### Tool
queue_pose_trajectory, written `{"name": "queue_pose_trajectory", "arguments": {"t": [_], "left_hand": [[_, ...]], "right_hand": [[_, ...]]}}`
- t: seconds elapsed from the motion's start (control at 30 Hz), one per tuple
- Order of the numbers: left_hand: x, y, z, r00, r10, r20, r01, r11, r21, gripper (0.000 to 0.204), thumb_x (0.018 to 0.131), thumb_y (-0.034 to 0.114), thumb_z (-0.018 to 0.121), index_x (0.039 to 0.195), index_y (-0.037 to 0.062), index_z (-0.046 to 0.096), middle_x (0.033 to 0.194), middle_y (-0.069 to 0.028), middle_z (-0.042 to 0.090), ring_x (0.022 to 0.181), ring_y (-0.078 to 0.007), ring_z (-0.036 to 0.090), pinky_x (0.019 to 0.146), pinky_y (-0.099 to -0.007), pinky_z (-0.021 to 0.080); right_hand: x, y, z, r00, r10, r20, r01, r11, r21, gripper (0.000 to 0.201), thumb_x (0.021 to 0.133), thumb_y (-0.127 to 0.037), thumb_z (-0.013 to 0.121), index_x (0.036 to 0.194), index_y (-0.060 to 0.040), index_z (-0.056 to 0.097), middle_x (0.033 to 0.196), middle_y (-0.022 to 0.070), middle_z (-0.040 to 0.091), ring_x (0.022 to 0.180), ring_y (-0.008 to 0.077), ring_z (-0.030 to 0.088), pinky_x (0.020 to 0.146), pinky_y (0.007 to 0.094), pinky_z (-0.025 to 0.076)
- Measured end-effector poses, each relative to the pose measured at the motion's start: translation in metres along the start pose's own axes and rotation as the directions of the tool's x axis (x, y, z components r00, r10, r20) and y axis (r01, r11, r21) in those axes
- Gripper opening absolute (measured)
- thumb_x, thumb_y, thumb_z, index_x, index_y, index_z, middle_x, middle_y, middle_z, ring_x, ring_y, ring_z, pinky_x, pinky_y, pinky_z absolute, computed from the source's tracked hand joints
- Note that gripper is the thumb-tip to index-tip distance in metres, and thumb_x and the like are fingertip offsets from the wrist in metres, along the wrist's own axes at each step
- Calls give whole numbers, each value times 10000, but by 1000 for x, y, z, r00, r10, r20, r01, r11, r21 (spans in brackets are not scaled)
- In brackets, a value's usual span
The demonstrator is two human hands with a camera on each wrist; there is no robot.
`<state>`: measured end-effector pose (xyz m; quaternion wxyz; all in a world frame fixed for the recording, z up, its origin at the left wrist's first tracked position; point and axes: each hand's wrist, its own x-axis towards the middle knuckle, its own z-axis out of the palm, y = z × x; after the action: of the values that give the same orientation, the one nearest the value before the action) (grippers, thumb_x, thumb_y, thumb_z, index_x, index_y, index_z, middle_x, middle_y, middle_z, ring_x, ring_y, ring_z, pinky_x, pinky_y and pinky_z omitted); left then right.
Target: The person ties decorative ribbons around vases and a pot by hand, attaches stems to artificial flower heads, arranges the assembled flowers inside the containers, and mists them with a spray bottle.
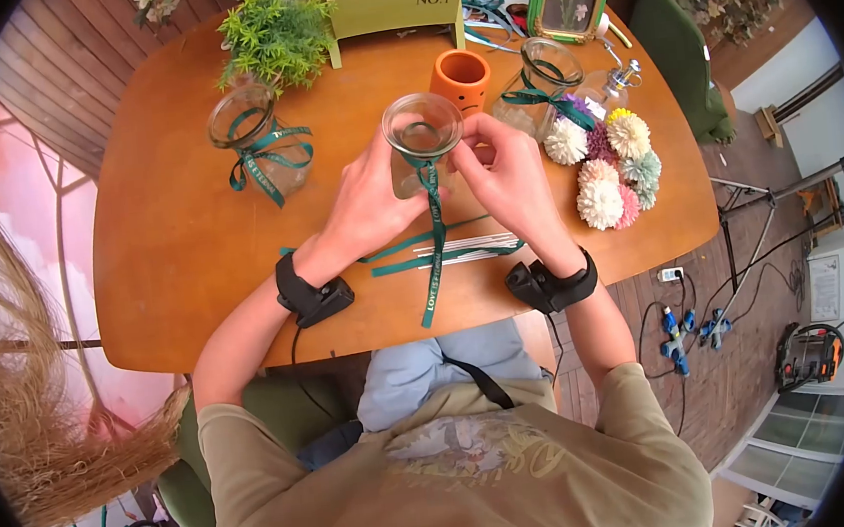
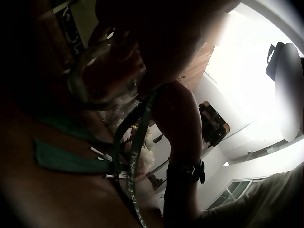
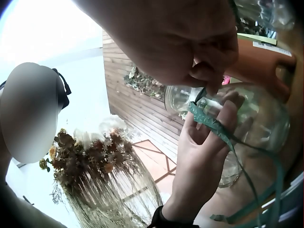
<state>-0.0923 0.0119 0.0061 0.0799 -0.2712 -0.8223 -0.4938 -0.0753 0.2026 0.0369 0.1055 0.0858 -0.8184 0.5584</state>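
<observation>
A clear glass jar [image 1: 412,176] with a green lettered ribbon [image 1: 436,232] at its neck is held upright over the table. My left hand [image 1: 369,206] grips the jar's side, its thumb by the ribbon. On the other side, my right hand [image 1: 513,175] has its fingers curled at the neck; the right wrist view shows these fingertips pinching the ribbon [image 3: 204,118]. Long ribbon tails hang down the front. The left wrist view is dark, with the ribbon [image 2: 135,156] dangling below both hands.
Two ribboned jars stand at the left [image 1: 279,176] and right [image 1: 519,114]. An orange pot [image 1: 461,74], a green planter [image 1: 395,10] and pompom flowers [image 1: 599,196] surround the hands. White sticks [image 1: 466,251] and loose ribbon lie near the front edge.
</observation>
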Motion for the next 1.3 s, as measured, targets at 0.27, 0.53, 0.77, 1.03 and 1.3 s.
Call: {"name": "queue_pose_trajectory", "arguments": {"t": [0.27, 0.53, 0.77, 1.03, 1.3], "left_hand": [[-3, 3, -1, 996, -47, 74, 50, 998, -37, 914, 812, 229, 879, 1533, 71, 339, 1425, -187, 591, 1311, -345, 607, 1083, -444, 492], [-1, 0, -2, 993, 15, 116, -8, 999, -53, 977, 826, 221, 866, 1578, 51, 266, 1493, -206, 528, 1373, -362, 551, 1141, -443, 446], [-1, -8, -5, 991, 69, 112, -58, 993, -99, 1036, 812, 240, 880, 1598, 62, 229, 1576, -194, 428, 1432, -346, 490, 1180, -445, 404], [0, -14, -6, 988, 90, 128, -78, 993, -92, 1066, 806, 262, 888, 1606, 81, 207, 1567, -188, 434, 1428, -349, 493, 1176, -447, 410], [1, -11, -8, 991, 81, 110, -69, 992, -102, 1033, 824, 308, 878, 1603, 102, 233, 1579, -162, 411, 1424, -323, 496, 1172, -447, 415]], "right_hand": [[-6, -16, -16, 998, -66, -19, 59, 966, -250, 207, 905, -143, 740, 967, 48, 689, 770, 136, 737, 665, 214, 723, 632, 331, 568], [1, 3, -6, 922, -387, -25, 313, 782, -539, 175, 931, -96, 714, 982, 43, 621, 819, 205, 710, 701, 346, 716, 633, 392, 575], [1, -2, -13, 999, 10, -41, -14, 995, -98, 174, 951, -113, 692, 989, 41, 622, 785, 114, 715, 694, 181, 718, 625, 323, 558], [3, -2, -18, 939, 267, 218, -342, 640, 688, 199, 971, -51, 628, 1164, -9, 611, 861, 66, 693, 537, 30, 442, 459, 188, 302], [-14, -29, -93, 991, 133, -8, -97, 763, 639, 232, 996, -122, 552, 1166, 10, 640, 738, -43, 453, 488, 10, 280, 428, 190, 210]]}}
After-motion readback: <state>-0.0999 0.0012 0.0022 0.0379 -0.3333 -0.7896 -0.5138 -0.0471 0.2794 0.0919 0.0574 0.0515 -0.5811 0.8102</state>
